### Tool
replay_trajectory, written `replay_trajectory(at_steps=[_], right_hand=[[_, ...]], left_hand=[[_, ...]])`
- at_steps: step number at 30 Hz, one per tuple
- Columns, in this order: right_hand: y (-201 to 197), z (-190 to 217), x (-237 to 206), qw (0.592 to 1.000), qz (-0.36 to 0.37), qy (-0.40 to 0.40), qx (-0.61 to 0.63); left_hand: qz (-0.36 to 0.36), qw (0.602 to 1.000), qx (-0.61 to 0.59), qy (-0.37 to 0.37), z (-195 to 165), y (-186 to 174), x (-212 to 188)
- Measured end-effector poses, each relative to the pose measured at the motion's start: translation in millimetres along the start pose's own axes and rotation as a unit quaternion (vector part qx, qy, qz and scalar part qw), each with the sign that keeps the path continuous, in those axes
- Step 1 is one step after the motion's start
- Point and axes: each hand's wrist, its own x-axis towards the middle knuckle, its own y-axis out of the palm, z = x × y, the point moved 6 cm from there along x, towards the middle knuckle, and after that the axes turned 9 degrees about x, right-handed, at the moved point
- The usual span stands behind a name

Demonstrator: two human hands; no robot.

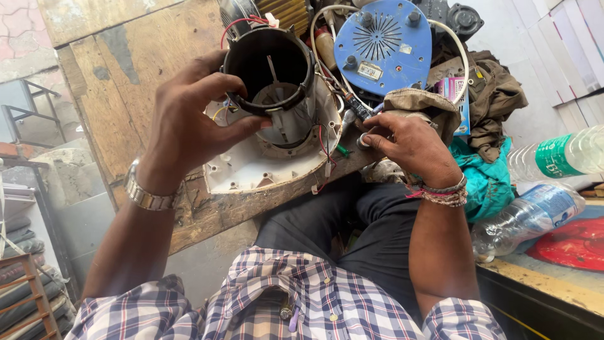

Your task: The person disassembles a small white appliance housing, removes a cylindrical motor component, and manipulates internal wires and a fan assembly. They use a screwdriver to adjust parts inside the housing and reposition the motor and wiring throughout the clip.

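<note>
Nearest, the left hand [189, 123] gripped the dark cylindrical housing [272, 72] by its rim — rigid, probably heavy, upright on the white base [251, 167] on the counter [132, 75] — while right hand [412, 146] pinched a small part.

Small rectangular pale label [370, 71] on the round blue plastic cover [402, 28], low on its left part — edges dark, print too small to tell. A second, smaller pale square sticker [406, 48] sits right of the cover's slotted centre.

Flat cardboard box, pink and blue [459, 94], stands right of the cover, partly under a brown cloth; lower end touches teal fabric.

Clear plastic bottle lying on its side [566, 154] at the right edge carries a green wrap label [553, 157]. Below it, a second clear bottle [522, 220] — blue-and-white wrap label [563, 211].
</note>
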Motion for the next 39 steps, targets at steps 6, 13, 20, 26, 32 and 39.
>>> replay_trajectory(at_steps=[6, 13, 20, 26, 32, 39], right_hand=[[-2.6, -0.8, -1.1, 1.0, -0.015, -0.004, 0.002], [-13.7, 42.4, -3.9, 0.965, -0.158, -0.157, 0.136], [-2.2, 107.5, 25.9, 0.952, -0.045, -0.28, 0.114], [-13.7, 108.6, 20.7, 0.976, -0.067, -0.205, 0.043], [-9.3, 106.4, -2.4, 0.978, -0.133, -0.151, 0.062], [-1.7, 110.8, 12.1, 0.977, -0.023, -0.21, 0.038]], left_hand=[[0.009, 0.999, -0.036, -0.031, 0.1, 11.6, -6.4], [-0.001, 1.0, -0.015, 0.015, -7.0, 16.9, 0.0], [-0.028, 0.998, 0.042, 0.026, -31.0, 17.5, 17.2], [0.065, 0.984, -0.116, -0.122, 7.4, 19.5, 9.4], [0.136, 0.982, 0.127, -0.035, 44.4, 29.6, -9.9], [0.2, 0.959, 0.171, -0.106, 74.7, 54.1, -23.8]])
